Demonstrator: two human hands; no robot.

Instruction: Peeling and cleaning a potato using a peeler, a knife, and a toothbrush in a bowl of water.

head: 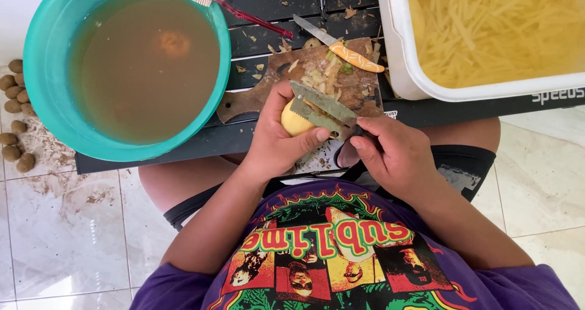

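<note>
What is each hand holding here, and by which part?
The left hand cups a peeled yellow potato around its side. The right hand grips a peeler by its handle end, blade against the potato.

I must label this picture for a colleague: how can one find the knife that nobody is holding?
Start at the wooden cutting board on the dark table, between the teal basin and the white tub. The spare knife lies across the board's far edge. Its orange patterned handle marks it out from the tool in the right hand.
</note>
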